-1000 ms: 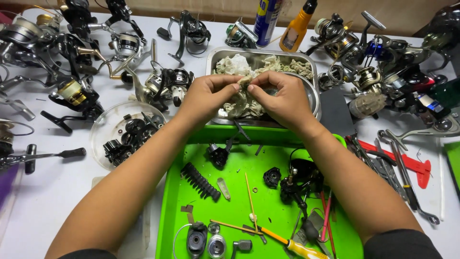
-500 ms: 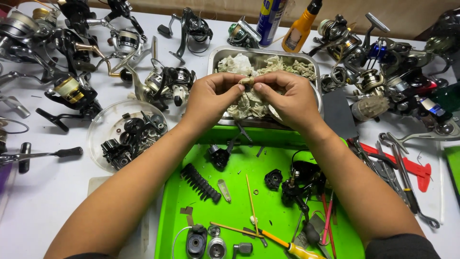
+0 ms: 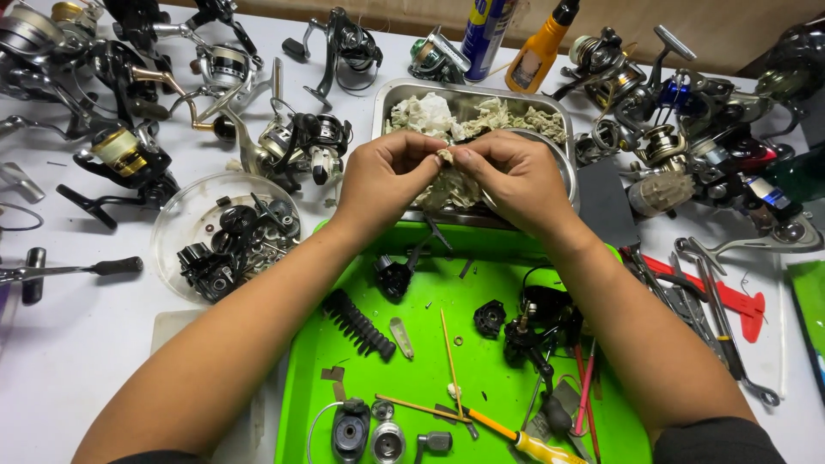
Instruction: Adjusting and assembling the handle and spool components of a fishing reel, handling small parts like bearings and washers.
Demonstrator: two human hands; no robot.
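- Head view: both hands, the left hand [image 3: 388, 176] and the right hand [image 3: 514, 176], meet fingertip to fingertip, pinching a small scrap of soiled rag [image 3: 445, 156] over the metal tray [image 3: 404, 90].
- What the scrap wraps is hidden by the fingers.
- The green tray [image 3: 430, 344] is cut off below.
- Since half a second ago, the hands sit closer together.

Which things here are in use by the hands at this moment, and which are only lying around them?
In use:
- left hand and right hand, pinching a small wad of dirty tissue
- metal tray of used tissue, under the hands

Lying about:
- green tray with small parts
- black ribbed piece
- yellow-handled screwdriver
- clear round dish of black parts
- fishing reels
- orange bottle
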